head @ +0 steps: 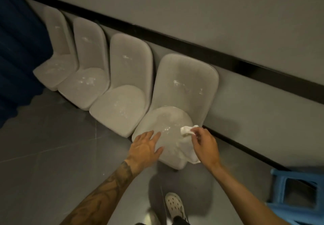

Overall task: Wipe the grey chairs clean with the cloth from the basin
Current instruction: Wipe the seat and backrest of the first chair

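Holding the cloth: right hand (206, 144), fingers curled, pinching a bunched white cloth (186, 130) between thumb and fingertips.
Cloth position: at the right edge of the seat of the nearest chair (185, 84); one end is bunched above the fingers, and the rest drapes under the hand over the seat's front right corner.
Resting on the seat: left hand (145, 147), open, with fingers straight and spread, lying flat on the front left part of the nearest chair's seat.
Seat condition: glossy patches show on the seat and backrest of the nearest chair.
Row: three other grey chairs (126, 84) stand side by side left of the nearest chair, backs to the wall.
Stool: blue stool (294, 193) on the floor right of the nearest chair, well apart.
Footwear: white perforated shoe (175, 203) on the floor in front of the nearest chair.
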{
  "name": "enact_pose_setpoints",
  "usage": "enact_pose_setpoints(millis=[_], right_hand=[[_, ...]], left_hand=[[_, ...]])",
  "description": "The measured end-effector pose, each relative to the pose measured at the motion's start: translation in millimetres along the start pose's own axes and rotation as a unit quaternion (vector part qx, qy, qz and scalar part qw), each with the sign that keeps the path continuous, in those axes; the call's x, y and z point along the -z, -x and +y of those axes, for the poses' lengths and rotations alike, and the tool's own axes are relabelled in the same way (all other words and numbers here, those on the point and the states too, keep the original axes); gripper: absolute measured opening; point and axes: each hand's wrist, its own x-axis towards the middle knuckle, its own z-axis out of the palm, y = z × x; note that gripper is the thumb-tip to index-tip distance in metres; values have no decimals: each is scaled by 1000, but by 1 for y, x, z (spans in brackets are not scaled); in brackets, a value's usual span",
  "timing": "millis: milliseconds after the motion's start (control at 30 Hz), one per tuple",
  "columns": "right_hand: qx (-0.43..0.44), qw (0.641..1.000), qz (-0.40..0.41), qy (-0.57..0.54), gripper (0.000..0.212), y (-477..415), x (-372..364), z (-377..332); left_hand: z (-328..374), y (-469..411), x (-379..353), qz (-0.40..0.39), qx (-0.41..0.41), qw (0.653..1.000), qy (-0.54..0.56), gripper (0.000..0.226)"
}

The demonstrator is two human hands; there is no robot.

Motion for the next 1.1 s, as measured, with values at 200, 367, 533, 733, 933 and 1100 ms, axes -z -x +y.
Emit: enact_pose_setpoints(millis=[200, 367, 533, 733, 933, 1100], right_hand=[[-35, 999, 36, -5, 13, -17, -56, -16], [-61, 995, 73, -10, 18, -34, -115, -1], [-102, 988, 112, 29, 18, -74, -166, 74], [-211, 968, 81, 106, 33, -108, -245, 202], [6, 966, -17, 258, 41, -124, -337, 269], [45, 942, 12, 331, 51, -145, -357, 300]], left_hand=[[-63, -55, -25, -51, -35, 998, 16, 72], [-114, -108, -72, -68, -72, 995, 13, 73], [-159, -170, -148, -69, -80, 994, 5, 73], [-211, -251, -256, -28, -90, 995, -39, 73], [-245, -292, -316, 61, -80, 994, -50, 74], [-261, -312, -339, 133, -96, 986, -21, 82]])
